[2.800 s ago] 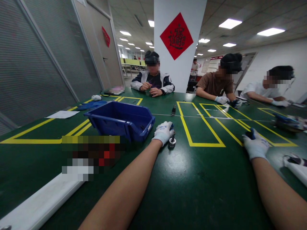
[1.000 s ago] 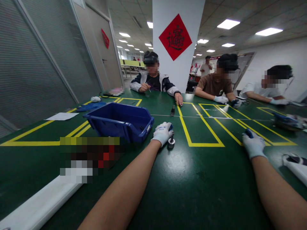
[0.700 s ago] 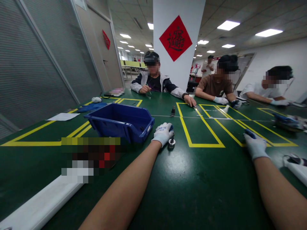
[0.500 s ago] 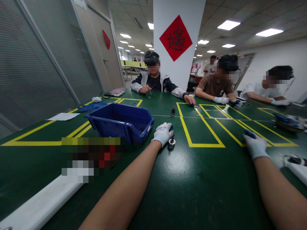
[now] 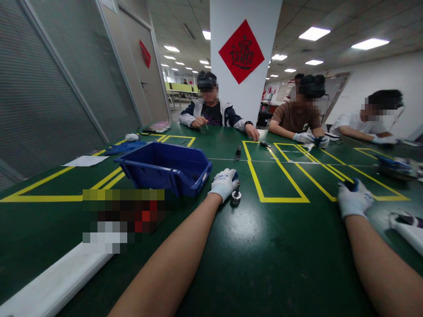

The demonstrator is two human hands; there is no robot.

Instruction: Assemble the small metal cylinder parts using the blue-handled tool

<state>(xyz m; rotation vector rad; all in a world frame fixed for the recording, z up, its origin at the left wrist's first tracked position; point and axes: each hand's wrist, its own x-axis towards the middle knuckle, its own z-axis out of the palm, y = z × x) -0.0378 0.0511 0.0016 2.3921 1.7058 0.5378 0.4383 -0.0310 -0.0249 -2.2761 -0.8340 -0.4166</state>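
Note:
My left hand [image 5: 224,182], in a white glove with blue fingertips, rests on the green table [image 5: 264,259] with its fingers curled in. What they close on, if anything, is hidden from me. Just right of it a metal part with a round base and a thin dark stem [image 5: 235,197] stands upright. Farther back is a dark, cone-like part [image 5: 238,152], also upright. My right hand [image 5: 355,199], gloved alike, is over at the right beside yellow tape, thumb and fingers apart, with no object visible in it.
A blue bin [image 5: 165,169] stands left of my left hand, with a small dark piece inside. White bars lie at the left [image 5: 62,275] and right [image 5: 408,233]. A dark part [image 5: 265,144] lies near the co-worker opposite. Blue items [image 5: 396,167] are heaped far right.
My right hand has turned, and its fingers have spread. The co-worker opposite has drawn a hand back from the dark part by the tape. My left hand stays put.

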